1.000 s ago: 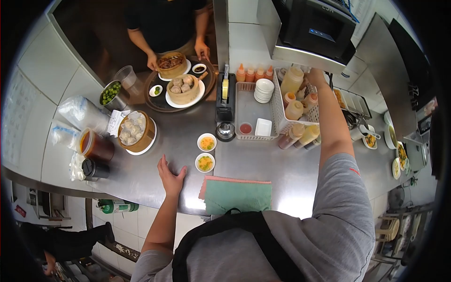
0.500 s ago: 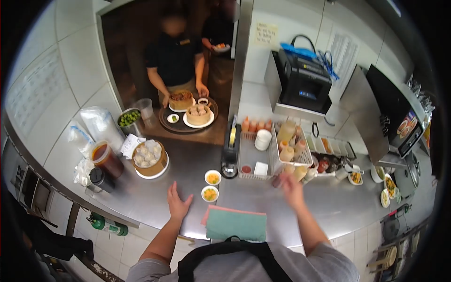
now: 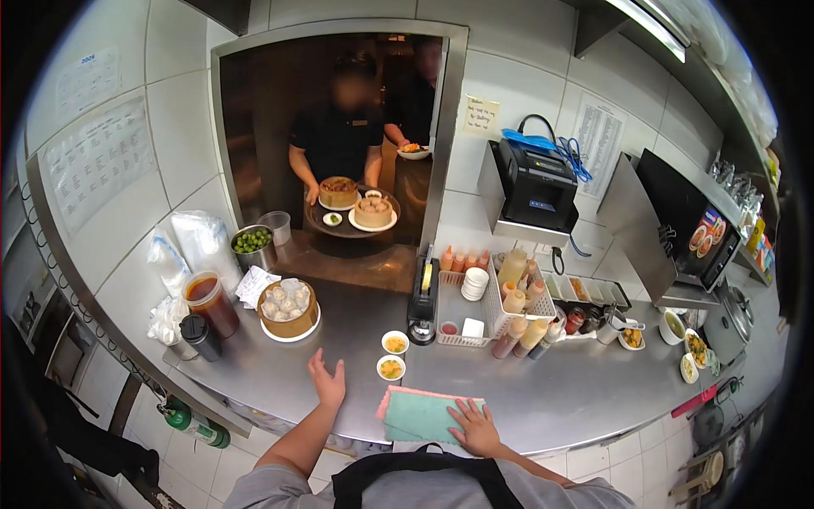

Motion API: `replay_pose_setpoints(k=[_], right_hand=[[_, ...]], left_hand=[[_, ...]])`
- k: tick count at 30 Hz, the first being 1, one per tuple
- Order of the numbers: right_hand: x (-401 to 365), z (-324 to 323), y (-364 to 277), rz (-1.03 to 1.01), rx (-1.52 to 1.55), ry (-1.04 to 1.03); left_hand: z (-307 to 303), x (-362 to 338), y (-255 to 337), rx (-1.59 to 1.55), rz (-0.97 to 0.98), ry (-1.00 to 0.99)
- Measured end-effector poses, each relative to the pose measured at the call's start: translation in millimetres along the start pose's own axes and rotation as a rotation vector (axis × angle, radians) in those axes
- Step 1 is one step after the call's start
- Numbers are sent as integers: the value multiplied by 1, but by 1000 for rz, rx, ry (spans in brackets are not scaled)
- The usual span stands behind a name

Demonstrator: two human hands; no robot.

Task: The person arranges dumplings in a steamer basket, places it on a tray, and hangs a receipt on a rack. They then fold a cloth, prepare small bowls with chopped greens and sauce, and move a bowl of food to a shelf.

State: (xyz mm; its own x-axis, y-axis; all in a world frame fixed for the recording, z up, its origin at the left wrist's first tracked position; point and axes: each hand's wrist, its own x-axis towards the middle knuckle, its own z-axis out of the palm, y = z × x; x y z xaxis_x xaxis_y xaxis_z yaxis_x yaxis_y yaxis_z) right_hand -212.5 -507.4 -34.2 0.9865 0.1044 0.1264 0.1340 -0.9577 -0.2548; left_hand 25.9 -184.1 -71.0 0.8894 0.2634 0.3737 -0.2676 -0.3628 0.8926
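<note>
My left hand is just above or on the steel counter, fingers apart and holding nothing, in front of a bamboo steamer of dumplings on a white plate. My right hand lies spread on the right part of a green cloth, which rests over a pink cloth. Two small white bowls with yellow-orange food, one behind the other, stand between my left hand and the tape dispenser.
Beyond the pass window a person holds a tray with two steamers; another holds a plate. Baskets of sauce bottles and a printer are right of centre. A sauce tub and dark cup stand left.
My right hand has come from beside the sauce bottles down onto the green cloth. The person beyond the window has lifted the tray and moved it back. The head view has tilted up.
</note>
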Motion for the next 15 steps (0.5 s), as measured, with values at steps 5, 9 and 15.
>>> replay_pose_setpoints(k=[5,9,15], right_hand=[[-8,6,-13,147,-113,-3],[-25,10,-23,283,-93,42],[-25,11,-31,314,-158,179]], left_hand=[[-5,-2,-18,133,199,-29],[-8,-6,-21,138,245,-208],[-12,-5,-3,68,266,-219]])
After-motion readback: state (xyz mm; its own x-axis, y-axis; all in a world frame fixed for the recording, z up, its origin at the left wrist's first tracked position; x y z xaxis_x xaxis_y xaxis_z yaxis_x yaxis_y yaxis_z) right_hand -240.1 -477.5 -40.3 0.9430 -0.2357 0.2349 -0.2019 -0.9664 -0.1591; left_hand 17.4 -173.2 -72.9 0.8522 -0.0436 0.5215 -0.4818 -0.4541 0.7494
